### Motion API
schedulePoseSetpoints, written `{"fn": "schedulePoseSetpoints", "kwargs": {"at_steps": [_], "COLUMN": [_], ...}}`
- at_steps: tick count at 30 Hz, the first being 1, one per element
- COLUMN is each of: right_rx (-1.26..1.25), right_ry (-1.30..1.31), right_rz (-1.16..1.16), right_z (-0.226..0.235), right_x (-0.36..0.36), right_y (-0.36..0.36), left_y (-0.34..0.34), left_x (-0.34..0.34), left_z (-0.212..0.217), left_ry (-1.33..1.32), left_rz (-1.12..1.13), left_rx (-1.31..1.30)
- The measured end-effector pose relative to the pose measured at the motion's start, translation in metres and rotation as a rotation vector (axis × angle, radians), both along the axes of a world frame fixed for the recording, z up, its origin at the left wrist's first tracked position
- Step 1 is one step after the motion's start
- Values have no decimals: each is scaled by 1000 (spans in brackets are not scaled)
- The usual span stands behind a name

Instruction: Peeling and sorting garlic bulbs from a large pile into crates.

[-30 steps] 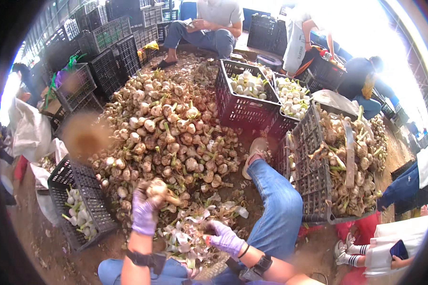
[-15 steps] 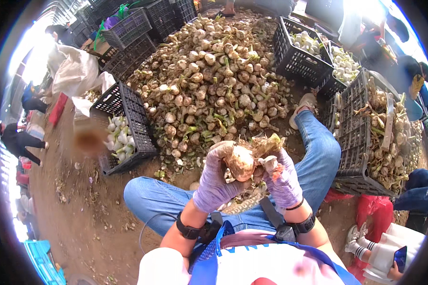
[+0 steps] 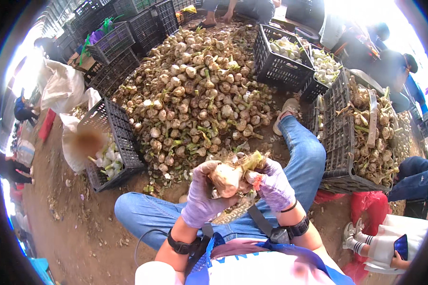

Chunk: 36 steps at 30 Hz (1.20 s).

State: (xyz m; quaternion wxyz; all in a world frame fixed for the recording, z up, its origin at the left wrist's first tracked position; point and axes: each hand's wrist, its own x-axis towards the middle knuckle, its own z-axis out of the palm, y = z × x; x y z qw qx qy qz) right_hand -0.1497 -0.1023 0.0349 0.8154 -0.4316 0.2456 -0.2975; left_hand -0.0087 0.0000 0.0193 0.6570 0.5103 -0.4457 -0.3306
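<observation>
In front of my lap I hold a large, dirt-brown garlic bulb (image 3: 226, 180) up between both hands. My left hand (image 3: 200, 197), in a pale purple knit glove, is closed round the bulb's left side. My right hand (image 3: 276, 185), gloved alike, is closed at its right side on the garlic's stubby pale-green stem (image 3: 253, 161) and ragged dry skin. A small orange-red patch shows at the right glove's thumb. Whether a tool sits in the right fingers is hidden. Beyond my hands lies a big heap of untrimmed garlic (image 3: 190, 95).
Left of the heap, a black crate (image 3: 121, 137) holds cleaned white garlic. More black crates (image 3: 283, 64) of white garlic stand far right. Near my right knee, another crate (image 3: 340, 128) is full of brown garlic. A seated person with a phone (image 3: 401, 247) is at lower right.
The whole view has shifted, with the heap and crates now further left. My hands still grip the bulb, and its stem end has turned slightly between them.
</observation>
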Motion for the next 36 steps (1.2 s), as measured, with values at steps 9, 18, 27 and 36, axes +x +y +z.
{"fn": "schedulePoseSetpoints", "kwargs": {"at_steps": [9, 18, 27, 36], "right_rx": [-132, 775, 590, 569], "right_ry": [-47, -358, -429, -391], "right_rz": [22, 20, 29, 34], "right_z": [-9, -38, -33, -19], "right_x": [-11, -7, 0, -6], "right_y": [0, 9, 2, 3], "left_y": [-8, -12, -15, -11], "left_x": [8, -3, 7, 3], "left_z": [-13, -6, -18, 2], "left_ry": [850, 766, 613, 343], "left_rz": [-155, -162, -34, 84], "left_rx": [470, 180, 182, 158]}}
